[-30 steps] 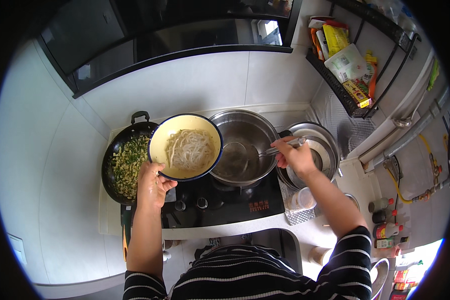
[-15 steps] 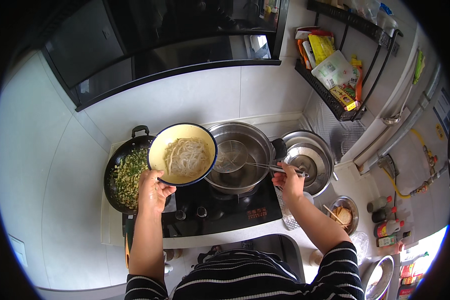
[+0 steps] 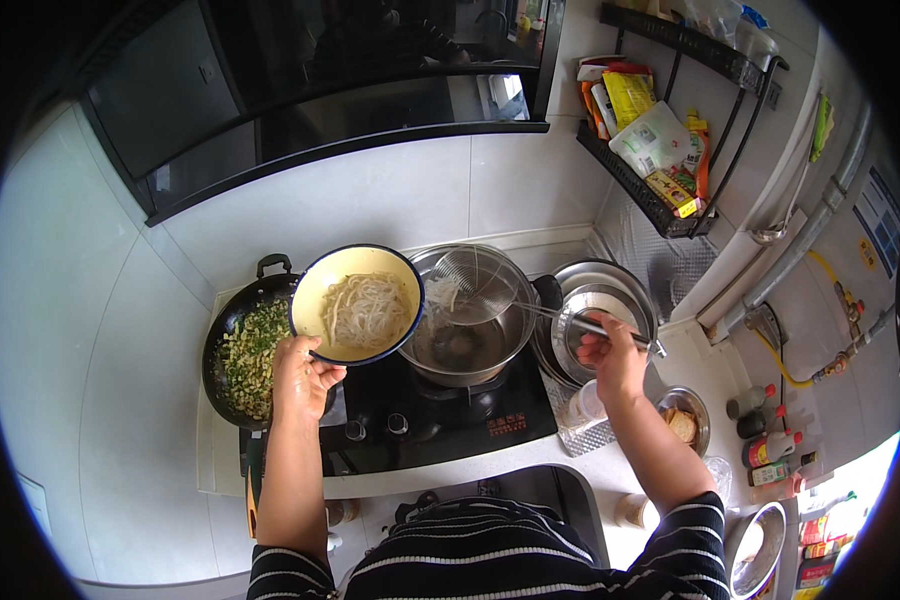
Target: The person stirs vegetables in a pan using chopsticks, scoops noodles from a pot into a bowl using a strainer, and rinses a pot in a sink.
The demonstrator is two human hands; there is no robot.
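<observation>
Left hand (image 3: pixel 300 382): the grip was closed on the near-left rim of the yellow enamel bowl (image 3: pixel 308 305), thumb uppermost. The bowl was tilted toward the person and held above the stove (image 3: pixel 440 440), between the wok (image 3: pixel 228 410) and the steel pot (image 3: pixel 522 330). White noodles (image 3: pixel 368 312) lay inside it, as in the earlier frame.

Right hand (image 3: pixel 615 358): the grip was closed around the handle of the wire strainer (image 3: pixel 482 285).

Change from the preceding frame: the strainer had moved from the middle-left of the pot opening to its far rim, and its mesh was turned at a different angle. A clump of noodles (image 3: pixel 439 300) had come into view at the strainer's left edge, just beside the bowl; whether it touched the bowl could not be told. The right hand had shifted rightward, from beside the pot to above the nested steel basins (image 3: pixel 612 275).
</observation>
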